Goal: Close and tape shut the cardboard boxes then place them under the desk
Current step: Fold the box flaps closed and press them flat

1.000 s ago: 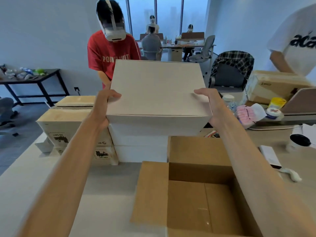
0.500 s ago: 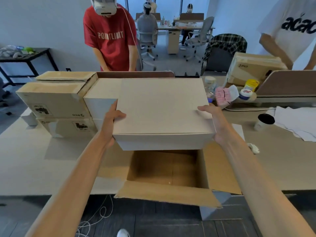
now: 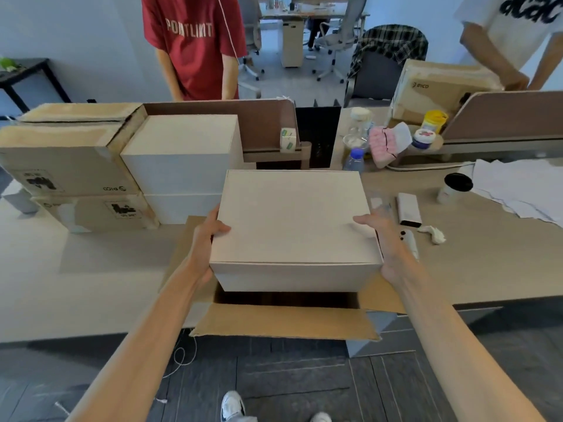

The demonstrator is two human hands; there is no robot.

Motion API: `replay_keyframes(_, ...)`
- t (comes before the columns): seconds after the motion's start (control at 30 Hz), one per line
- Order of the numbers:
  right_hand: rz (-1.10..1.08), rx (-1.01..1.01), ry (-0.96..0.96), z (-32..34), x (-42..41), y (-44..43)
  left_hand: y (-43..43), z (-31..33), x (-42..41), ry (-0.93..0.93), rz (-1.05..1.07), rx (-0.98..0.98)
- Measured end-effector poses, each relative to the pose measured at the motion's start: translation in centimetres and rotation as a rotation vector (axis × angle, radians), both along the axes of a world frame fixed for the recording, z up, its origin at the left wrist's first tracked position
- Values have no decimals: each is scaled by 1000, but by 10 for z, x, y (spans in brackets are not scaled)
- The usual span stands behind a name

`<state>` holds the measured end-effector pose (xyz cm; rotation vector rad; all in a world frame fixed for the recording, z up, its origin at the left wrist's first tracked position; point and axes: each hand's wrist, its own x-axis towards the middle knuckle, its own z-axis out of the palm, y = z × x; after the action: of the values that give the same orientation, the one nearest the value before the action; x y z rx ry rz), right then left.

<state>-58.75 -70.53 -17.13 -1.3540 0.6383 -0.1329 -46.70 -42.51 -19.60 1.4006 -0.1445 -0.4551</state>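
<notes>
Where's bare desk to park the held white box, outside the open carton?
Widest bare desk: left of the open carton, in front of the stacked brown boxes. Smaller strip right of the carton, nearer than the crumpled tissue. Crowded: far right, with bottles, cup, papers.

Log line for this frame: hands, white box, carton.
left-hand grip: holds white box, left side | right-hand grip: holds white box, right side | white box: over carton | carton: flaps open, untaped

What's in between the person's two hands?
A closed white box, seen in the head view: the left hand and right hand grip its sides above the open cardboard box.
</notes>
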Motion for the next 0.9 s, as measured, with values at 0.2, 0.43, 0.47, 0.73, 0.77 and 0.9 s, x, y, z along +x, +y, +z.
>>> replay_keyframes(0.2,-11,-16,16,-8,4,-1,0,-18,6,50,-17,0)
replay_keyframes(0.43,16,-16,21,-16,5,6,11,-29,9,81,-25,29)
replay_keyframes(0.47,19,-20,22,-17,5,6,12,-32,7,88,-28,39)
replay_keyframes(0.73,54,-97,41,-19,20,16,22,-54,11,184,-20,31)
replay_keyframes(0.77,64,-95,59,-22,20,16,22,-54,12,181,-29,34)
replay_keyframes(0.9,66,-62,144,-49,14,19,18,-56,17,150,-86,99)
